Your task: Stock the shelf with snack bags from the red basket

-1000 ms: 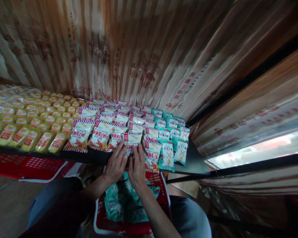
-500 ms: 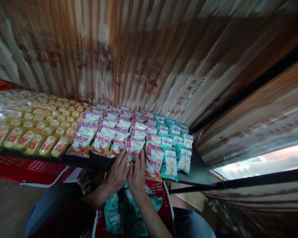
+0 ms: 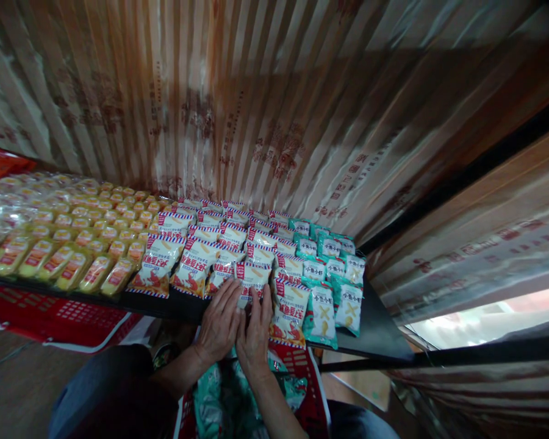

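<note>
Both my hands are at the lower part of a white snack bag [image 3: 253, 274] with a red-and-blue striped top edge, in the front row on the black shelf [image 3: 183, 309]. My left hand [image 3: 220, 320] has its fingers on the bag's lower left side. From the right, my right hand [image 3: 255, 326] holds the lower right side, and the thumbs meet below. The hands cover the bag's bottom. Matching bags stand close on both sides, one [image 3: 289, 312] just right of my right hand and another [image 3: 222, 268] behind my left fingers.
Teal snack bags [image 3: 321, 311] line the right end of the shelf. Yellow-wrapped cakes [image 3: 96, 272] fill the left. A red basket [image 3: 308, 378] with teal bags [image 3: 208, 390] stands between my legs, another red basket [image 3: 73, 317] under the shelf. A pleated curtain [image 3: 238, 110] hangs behind.
The view has shifted a little, so the shelf and bags appear slightly lower and further right. My hands stay at the same bag.
</note>
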A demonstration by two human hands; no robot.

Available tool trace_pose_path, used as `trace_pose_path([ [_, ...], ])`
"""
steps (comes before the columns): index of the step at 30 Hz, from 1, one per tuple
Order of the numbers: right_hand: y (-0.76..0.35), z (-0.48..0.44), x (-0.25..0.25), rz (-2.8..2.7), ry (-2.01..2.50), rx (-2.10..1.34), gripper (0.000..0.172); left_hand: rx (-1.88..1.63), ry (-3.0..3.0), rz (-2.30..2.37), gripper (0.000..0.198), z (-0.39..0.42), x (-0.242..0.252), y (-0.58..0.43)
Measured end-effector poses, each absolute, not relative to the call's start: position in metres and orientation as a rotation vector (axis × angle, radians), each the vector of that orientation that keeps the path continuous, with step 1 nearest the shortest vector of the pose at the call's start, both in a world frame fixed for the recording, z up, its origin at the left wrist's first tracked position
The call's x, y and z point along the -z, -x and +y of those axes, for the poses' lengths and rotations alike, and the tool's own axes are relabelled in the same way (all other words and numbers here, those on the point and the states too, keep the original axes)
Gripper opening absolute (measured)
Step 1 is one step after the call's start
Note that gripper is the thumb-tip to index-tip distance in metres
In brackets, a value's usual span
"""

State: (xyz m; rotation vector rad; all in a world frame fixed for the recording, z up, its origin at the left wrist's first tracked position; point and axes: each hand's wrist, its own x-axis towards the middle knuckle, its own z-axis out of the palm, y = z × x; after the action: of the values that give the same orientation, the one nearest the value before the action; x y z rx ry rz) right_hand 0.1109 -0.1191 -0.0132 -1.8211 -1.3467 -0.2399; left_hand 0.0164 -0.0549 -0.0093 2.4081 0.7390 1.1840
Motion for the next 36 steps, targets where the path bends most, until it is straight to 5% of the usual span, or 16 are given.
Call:
trace_pose_path([
  [36, -0.126, -0.105, 0.024, -1.239, 1.836, 0.115, 0.057, -1.069, -2.289, 0.723, 0.055, -0.061, 0.016, -0.035],
])
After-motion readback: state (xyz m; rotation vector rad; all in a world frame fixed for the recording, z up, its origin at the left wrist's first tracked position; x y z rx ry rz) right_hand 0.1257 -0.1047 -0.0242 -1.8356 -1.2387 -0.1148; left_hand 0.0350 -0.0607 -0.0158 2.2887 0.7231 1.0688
